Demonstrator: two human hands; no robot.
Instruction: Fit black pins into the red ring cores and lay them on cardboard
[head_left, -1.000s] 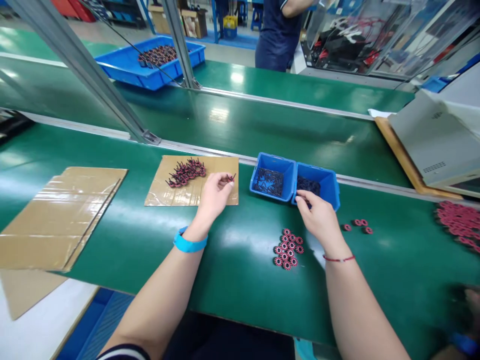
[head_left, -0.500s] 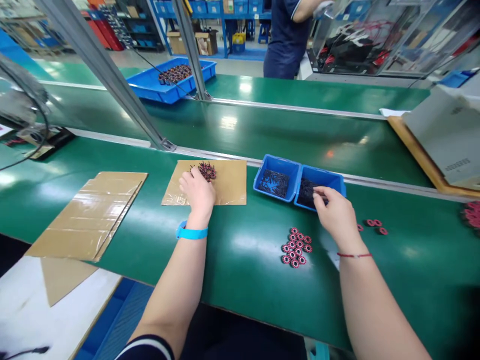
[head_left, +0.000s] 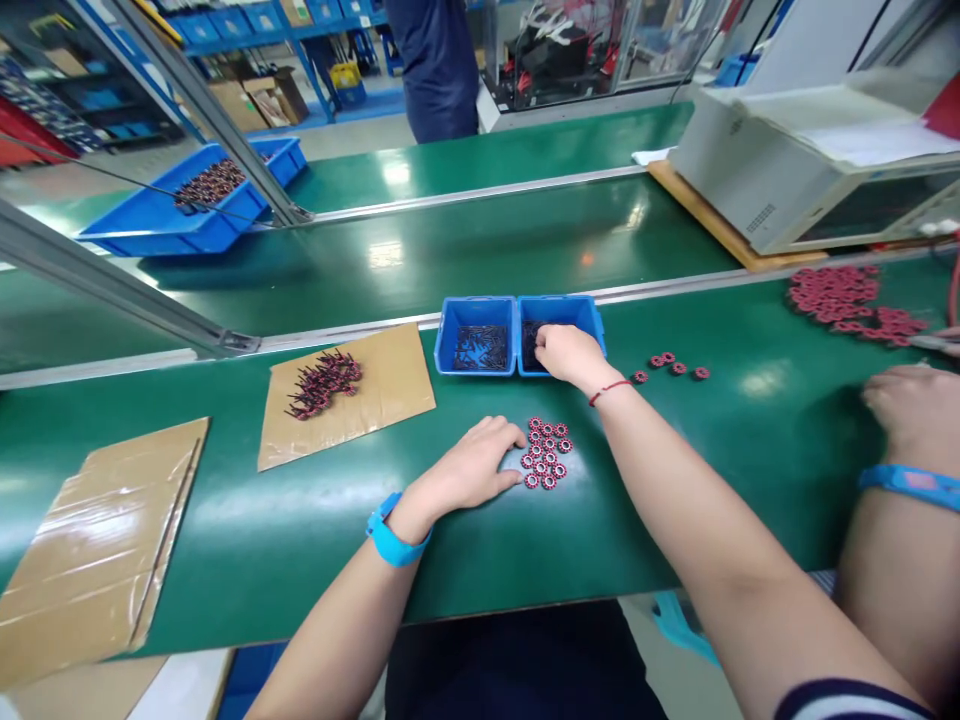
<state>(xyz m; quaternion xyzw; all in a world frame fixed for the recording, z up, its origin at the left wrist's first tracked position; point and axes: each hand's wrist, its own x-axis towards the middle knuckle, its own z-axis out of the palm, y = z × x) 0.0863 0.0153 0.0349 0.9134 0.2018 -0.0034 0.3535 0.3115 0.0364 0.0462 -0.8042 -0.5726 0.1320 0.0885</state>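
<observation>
My left hand [head_left: 480,465] rests on the green bench beside a cluster of small red-and-black rings [head_left: 550,443]. Its thumb and fingers are spread at the left edge of the cluster, with nothing held between them. My right hand [head_left: 571,355] reaches into the right blue bin [head_left: 589,312], fingers bent together over the dark thin pins [head_left: 529,345] there. What its fingertips grip is hidden. Joined to that bin is the left blue bin [head_left: 450,335], where more thin dark pins [head_left: 481,347] lie. On a cardboard sheet [head_left: 397,385] sits a pile of rings with pins standing in them [head_left: 324,384].
Several loose rings [head_left: 678,368] lie right of my right wrist. Farther right are a large red ring pile [head_left: 832,295] and another person's hand [head_left: 911,400]. Stacked cardboard [head_left: 97,540] lies at left. A blue tray [head_left: 206,235] and a grey machine [head_left: 757,180] stand beyond.
My left hand has left the pile on the cardboard and moved right to the ring cluster. My right hand stays at the right bin, now deeper in. The view has swung right.
</observation>
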